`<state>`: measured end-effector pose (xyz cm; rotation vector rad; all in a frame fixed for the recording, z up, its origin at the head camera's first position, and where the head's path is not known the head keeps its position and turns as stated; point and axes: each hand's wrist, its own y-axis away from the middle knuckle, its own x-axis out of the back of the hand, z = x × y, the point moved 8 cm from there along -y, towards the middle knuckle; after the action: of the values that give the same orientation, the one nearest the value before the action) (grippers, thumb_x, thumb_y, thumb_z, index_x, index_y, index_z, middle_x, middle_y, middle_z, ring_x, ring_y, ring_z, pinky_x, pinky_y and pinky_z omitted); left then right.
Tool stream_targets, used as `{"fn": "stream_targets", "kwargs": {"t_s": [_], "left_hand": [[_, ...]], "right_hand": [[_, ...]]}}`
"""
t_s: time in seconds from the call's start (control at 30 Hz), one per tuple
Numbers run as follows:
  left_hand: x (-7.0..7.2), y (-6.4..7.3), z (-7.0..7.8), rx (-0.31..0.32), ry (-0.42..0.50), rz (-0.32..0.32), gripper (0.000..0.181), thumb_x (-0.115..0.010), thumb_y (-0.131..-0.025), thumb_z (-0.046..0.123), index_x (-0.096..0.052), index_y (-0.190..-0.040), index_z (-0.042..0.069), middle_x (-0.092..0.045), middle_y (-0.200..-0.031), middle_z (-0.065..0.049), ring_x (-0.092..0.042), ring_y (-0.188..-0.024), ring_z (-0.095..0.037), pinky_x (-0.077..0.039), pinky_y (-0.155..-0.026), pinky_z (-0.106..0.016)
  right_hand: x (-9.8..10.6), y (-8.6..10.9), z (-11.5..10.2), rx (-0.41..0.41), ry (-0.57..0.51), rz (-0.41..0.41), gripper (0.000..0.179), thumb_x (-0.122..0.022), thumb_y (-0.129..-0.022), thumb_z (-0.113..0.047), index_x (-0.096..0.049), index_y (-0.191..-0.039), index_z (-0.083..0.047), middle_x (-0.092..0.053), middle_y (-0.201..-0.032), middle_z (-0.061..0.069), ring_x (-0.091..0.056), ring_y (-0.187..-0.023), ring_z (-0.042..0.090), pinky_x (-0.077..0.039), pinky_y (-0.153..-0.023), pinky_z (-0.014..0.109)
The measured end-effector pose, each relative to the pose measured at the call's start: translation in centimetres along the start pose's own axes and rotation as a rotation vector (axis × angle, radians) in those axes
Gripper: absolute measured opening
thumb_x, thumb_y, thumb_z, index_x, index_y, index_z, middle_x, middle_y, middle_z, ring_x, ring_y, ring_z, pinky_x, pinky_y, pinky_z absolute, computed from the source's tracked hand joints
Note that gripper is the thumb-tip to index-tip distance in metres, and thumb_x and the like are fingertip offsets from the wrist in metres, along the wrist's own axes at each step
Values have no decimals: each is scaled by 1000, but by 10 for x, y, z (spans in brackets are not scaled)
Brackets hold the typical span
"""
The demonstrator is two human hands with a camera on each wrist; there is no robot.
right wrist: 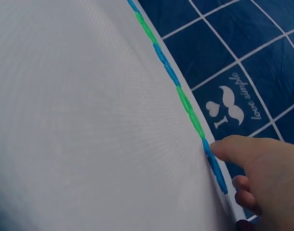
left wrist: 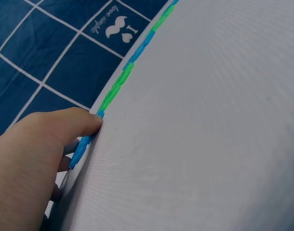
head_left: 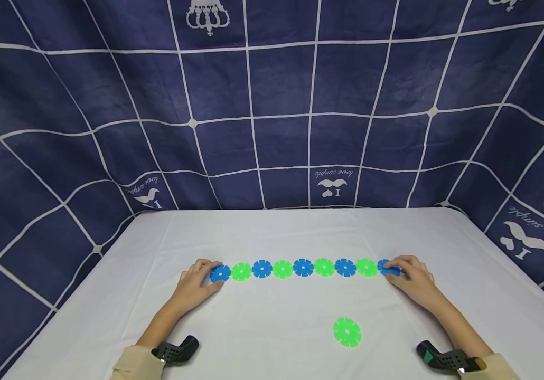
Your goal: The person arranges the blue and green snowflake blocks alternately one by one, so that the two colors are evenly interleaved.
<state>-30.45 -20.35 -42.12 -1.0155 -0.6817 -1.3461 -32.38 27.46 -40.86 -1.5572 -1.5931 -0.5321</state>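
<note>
Several blue and green notched plastic discs lie flat in a row across the white table, their colours alternating. At the row's left end my left hand [head_left: 193,286] holds a blue notched disc [head_left: 219,273] by its edge, thumb on the near side and fingers on the far side. My right hand [head_left: 417,283] grips the blue notched disc [head_left: 390,268] at the right end the same way, and its fingers partly cover it. Between them run other discs, among them a green one [head_left: 283,269] near the middle. Both wrist views show the thumb at the end disc's edge.
A single green disc [head_left: 347,332] lies nearer to me, right of centre, apart from the row. The white cloth-covered table [head_left: 272,232] ends at the back against a dark blue checked curtain [head_left: 281,142], which also hangs along both sides.
</note>
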Motion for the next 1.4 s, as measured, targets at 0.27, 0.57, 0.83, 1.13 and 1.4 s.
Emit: {"fn": "stream_targets", "kwargs": {"t_s": [0.27,0.57,0.83,1.13,1.4], "left_hand": [[-2,1,-1,2,3,-4,50,-62,-80,38,-54,-124,15,-49,-120,-9,-46,-113,-27,-28,-77,-35],[-2,1,-1,8,5,-9,50,-62,-80,38,-54,-124,16,-49,-121,-9,-46,-113,-27,-28,-77,-35],[1,0,1,2,5,2,50,-62,-80,37,-54,-124,15,-49,-121,-9,-46,-113,-28,-28,-78,-35],[0,0,-3,9,-7,-3,50,-62,-81,38,-53,-125,16,-48,-122,-9,-45,-114,-27,-28,-78,-35],[-1,0,-2,2,10,4,50,-62,-80,38,-54,-124,16,-48,-121,-9,-46,-113,-27,-28,-78,-35]], "right_hand": [[-2,1,-41,103,-107,-145,26,-59,-87,-23,-59,-109,-9,-54,-109,12,-47,-92,16,-38,-74,31],[-40,34,-97,215,-329,-665,25,-63,-84,-22,-54,-104,-11,-52,-95,5,-45,-75,5,-38,-63,23],[-59,54,-111,276,-255,-819,38,-72,-74,-31,-54,-107,-22,-48,-94,-1,-43,-79,3,-38,-67,19],[-66,57,-115,245,-131,-815,44,-74,-70,-27,-48,-106,-27,-43,-94,-6,-41,-82,1,-35,-71,19],[-65,57,-117,236,-130,-794,48,-75,-69,-25,-45,-106,-24,-43,-97,-6,-41,-87,1,-37,-76,19]]}}
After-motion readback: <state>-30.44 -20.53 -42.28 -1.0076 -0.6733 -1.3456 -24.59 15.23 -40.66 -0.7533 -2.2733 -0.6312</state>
